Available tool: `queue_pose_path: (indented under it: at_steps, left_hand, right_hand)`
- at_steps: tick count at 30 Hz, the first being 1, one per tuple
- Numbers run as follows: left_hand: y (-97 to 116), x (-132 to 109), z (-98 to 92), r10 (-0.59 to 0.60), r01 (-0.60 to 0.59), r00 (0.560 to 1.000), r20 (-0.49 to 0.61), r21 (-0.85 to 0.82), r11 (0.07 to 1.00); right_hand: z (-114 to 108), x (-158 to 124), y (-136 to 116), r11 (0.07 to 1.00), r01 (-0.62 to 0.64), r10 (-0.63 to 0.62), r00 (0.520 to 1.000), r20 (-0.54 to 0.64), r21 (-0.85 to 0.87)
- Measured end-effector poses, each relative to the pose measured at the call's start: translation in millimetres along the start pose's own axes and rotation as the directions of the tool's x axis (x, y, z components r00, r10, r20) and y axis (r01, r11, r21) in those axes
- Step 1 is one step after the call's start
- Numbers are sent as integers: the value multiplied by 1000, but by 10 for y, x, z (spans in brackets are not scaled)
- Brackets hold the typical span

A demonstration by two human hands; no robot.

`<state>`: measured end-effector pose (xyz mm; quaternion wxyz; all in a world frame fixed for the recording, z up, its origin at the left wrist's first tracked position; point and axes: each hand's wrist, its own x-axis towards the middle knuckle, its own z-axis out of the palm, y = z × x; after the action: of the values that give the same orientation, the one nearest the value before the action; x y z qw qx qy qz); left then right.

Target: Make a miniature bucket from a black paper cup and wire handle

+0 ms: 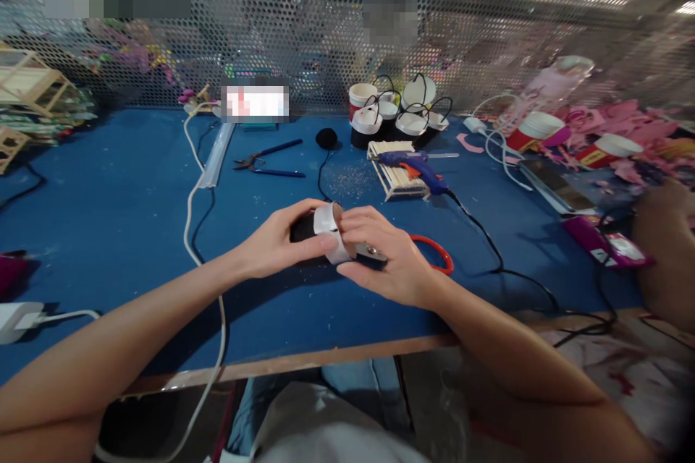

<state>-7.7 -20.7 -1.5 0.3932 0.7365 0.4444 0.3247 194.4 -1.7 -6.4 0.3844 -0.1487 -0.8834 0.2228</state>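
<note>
Near the table's front edge, the left hand is gripping a sideways cup, its mouth facing the half-curled right hand, whose hold is unclear.

Blue-handled pliers lie open, and a phone lies beside a purple packet

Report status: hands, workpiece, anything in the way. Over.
Left hand gripping black-and-white cup, opening toward right hand. Right fingers at its rim. Red-handled scissors partly hidden by right hand, possibly in the way; held or lying, can't tell.
</note>
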Motion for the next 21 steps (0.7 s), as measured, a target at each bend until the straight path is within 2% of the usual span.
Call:
queue_pose_path:
  at_steps: [4, 9, 13, 16, 21]
  left_hand:
    - [-1, -6, 41, 28, -25, 999, -20, 128, 991]
    - [11, -6, 14, 39, -39, 999, 5, 142, 989]
    - [15, 6, -40, 38, -39, 996, 75, 5, 999]
    - [12, 24, -53, -22, 36, 995, 96, -148, 988]
    - [4, 46, -46, -93, 109, 992, 85, -207, 972]
  right_hand:
    - [12, -3, 0, 996, -73, 74, 997, -11, 41]
    - [9, -20, 14, 977, -182, 179, 983, 36, 113]
    - [1, -30, 11, 966, -222, 221, 975, 26, 136]
    - [2, -24, 2, 975, -186, 186, 982, 16, 124]
    - [6, -14, 18, 984, -120, 115, 992, 46, 134]
